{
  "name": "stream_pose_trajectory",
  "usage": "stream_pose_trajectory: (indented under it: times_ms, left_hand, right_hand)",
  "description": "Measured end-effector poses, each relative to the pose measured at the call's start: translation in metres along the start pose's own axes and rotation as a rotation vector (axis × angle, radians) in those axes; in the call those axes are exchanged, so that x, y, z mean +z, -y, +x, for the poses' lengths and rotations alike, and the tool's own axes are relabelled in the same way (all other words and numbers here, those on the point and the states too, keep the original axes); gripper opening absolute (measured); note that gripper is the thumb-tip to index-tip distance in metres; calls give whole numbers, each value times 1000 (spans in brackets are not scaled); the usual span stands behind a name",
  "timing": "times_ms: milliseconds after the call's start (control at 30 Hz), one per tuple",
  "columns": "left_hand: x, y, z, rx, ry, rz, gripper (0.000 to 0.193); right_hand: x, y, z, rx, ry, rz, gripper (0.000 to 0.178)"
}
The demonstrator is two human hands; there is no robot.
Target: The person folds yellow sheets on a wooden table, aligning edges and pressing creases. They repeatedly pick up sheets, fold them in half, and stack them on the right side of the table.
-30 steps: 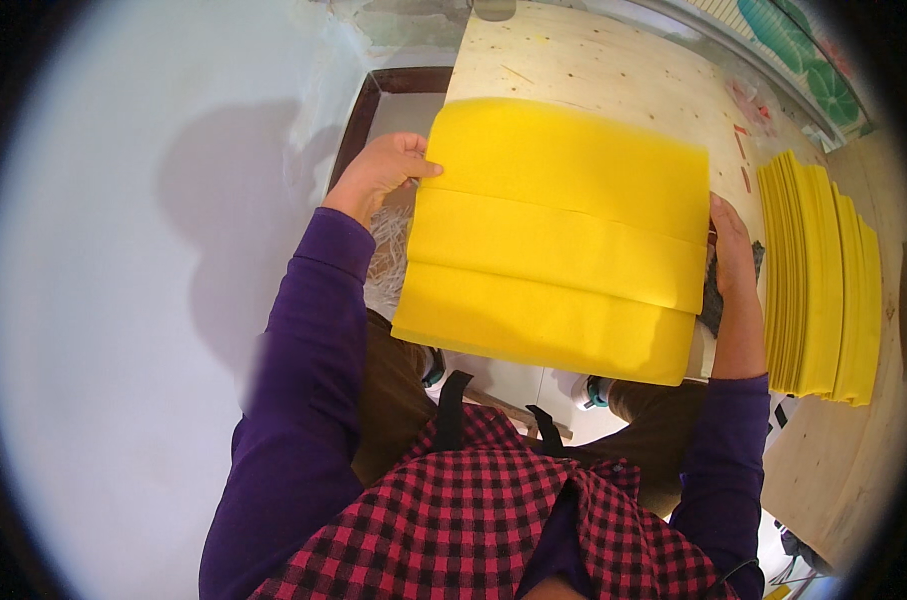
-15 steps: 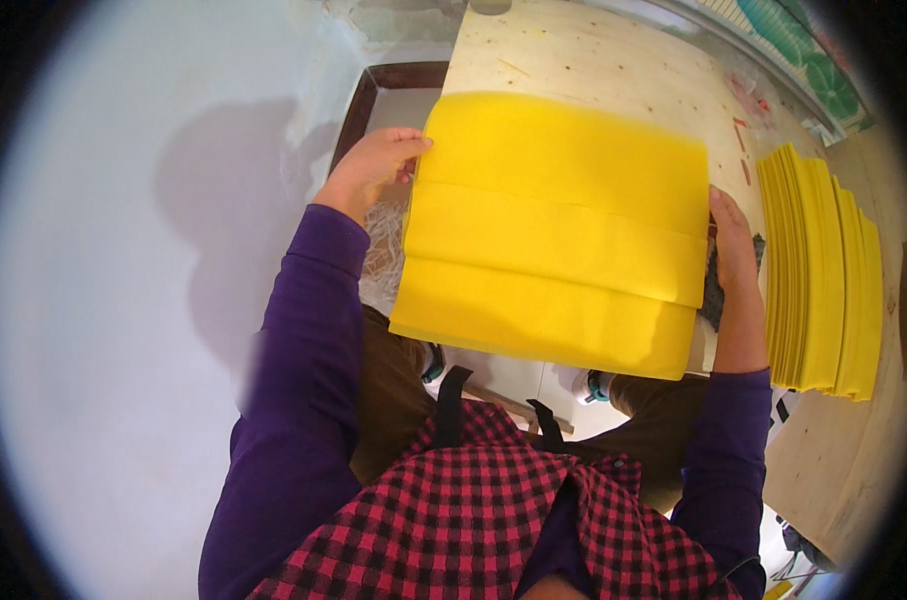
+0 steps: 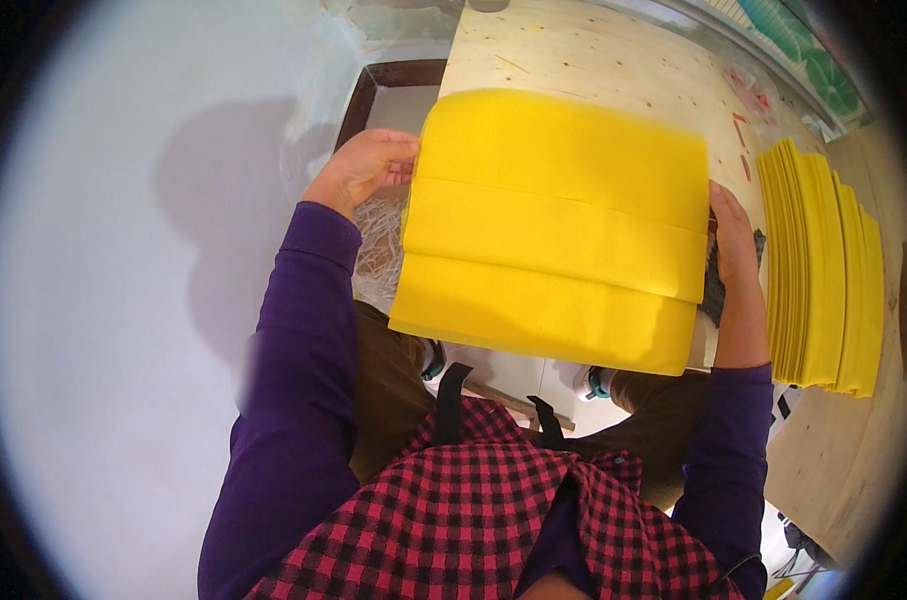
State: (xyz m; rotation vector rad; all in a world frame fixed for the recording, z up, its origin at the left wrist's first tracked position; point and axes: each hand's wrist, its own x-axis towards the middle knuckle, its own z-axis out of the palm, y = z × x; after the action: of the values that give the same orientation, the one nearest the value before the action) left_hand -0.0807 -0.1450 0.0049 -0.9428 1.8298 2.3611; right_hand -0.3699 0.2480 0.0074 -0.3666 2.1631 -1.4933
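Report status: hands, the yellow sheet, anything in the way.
Left hand and right hand grip opposite edges of folded yellow sheet, held above plywood table. Yellow stack lies right, apart.

Purple long sleeves (image 3: 304,360), red-and-black checked apron (image 3: 474,520), black straps (image 3: 452,400), brown trousers (image 3: 389,390)

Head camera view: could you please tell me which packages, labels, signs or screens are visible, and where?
No screens or clear labels.
Folded yellow sheet: centre, held at its edges by left hand and right hand.
Stack of yellow sheets: right, on the plywood table.
Green-patterned item: top right, too blurred to identify.
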Motion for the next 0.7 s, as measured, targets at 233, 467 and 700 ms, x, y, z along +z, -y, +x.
stream_pose_trajectory:
  times_ms: [233, 467, 700]
  left_hand:
    - [4, 3, 0, 21, -87, 33, 16]
    - [11, 3, 1, 15, -62, 43, 16]
    - [1, 6, 10, -2, -23, 74, 12]
  right_hand:
    - [3, 7, -6, -24, 12, -8, 54]
    - [-12, 10, -5, 24, 82, -158, 56]
    - [-8, 7, -6, 12, 34, -185, 57]
